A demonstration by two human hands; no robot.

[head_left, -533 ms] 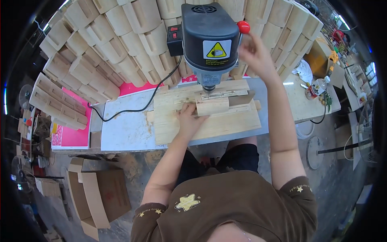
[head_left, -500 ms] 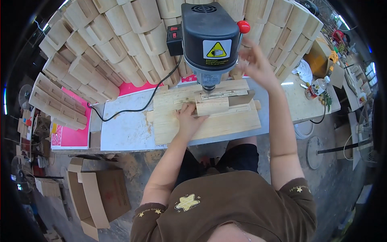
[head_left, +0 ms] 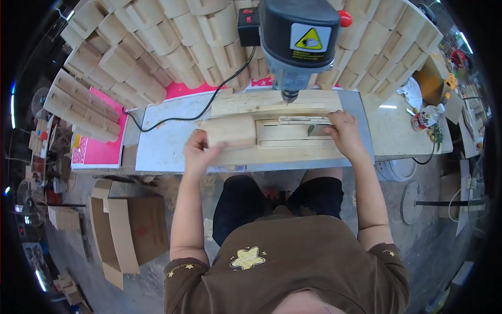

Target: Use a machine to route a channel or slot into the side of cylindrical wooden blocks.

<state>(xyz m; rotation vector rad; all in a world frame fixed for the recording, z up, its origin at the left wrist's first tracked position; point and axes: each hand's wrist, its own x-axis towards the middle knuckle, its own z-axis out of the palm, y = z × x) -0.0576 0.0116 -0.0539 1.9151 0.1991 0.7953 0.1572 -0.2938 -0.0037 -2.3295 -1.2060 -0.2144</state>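
The left hand (head_left: 197, 152) is gripping a pale wooden block (head_left: 230, 133), fingers curled around its near left end, and the block is lying on the left part of a flat wooden jig (head_left: 277, 152) that is sitting on the grey workbench (head_left: 167, 141). The right hand (head_left: 342, 133) is resting on the right end of the same jig, fingers bent and pressing down on a thin wooden strip (head_left: 293, 137) (whether they are closing around anything is hard to tell from above). Between the two hands, a little beyond them, the bit of a drill press (head_left: 299, 39) is hanging over the far plank of the jig, just beyond the fingertips of the right hand. A black cable (head_left: 178, 121) is running from the machine across the bench beyond the left hand. Further beyond both hands, stacks of curved wooden pieces (head_left: 157, 47) are leaning in rows. To the left of the left hand, a pink sheet (head_left: 104, 152) is lying on the bench edge, and below it, on the floor, an open cardboard box (head_left: 125, 230) is standing. To the right of the right hand, a plastic bottle (head_left: 426, 115) is lying on a side table.
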